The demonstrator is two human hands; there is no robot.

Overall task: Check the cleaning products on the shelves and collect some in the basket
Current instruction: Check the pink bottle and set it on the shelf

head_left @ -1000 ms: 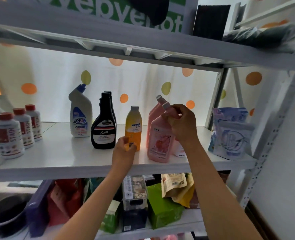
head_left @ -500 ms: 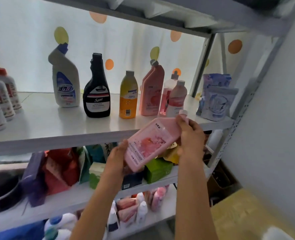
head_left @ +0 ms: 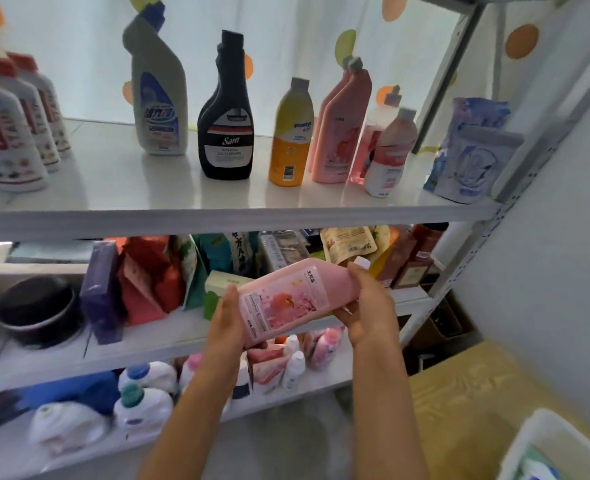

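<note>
A pink bottle (head_left: 288,299) with a flower label lies tilted in both my hands, in front of the middle shelf. My left hand (head_left: 226,318) grips its bottom end. My right hand (head_left: 368,308) holds its neck, just below the white cap. On the upper shelf (head_left: 217,206) stand a white bottle with a blue cap (head_left: 156,88), a black bottle (head_left: 226,129), a yellow bottle (head_left: 291,133), another pink bottle (head_left: 343,129) and a smaller pink-and-white bottle (head_left: 390,154). The white basket (head_left: 542,445) shows at the lower right corner.
Red-capped white bottles (head_left: 8,126) stand at the upper shelf's left, pale blue pouches (head_left: 473,154) at its right. The middle shelf carries boxes, bags and a dark bowl (head_left: 37,306). White jugs (head_left: 141,400) fill the bottom shelf. A grey wall (head_left: 546,271) and a cardboard box (head_left: 445,320) lie right.
The pink bottle came off the upper shelf and was lowered, tilted, in front of the middle shelf. My left hand took its base. The view dropped, bringing the basket in.
</note>
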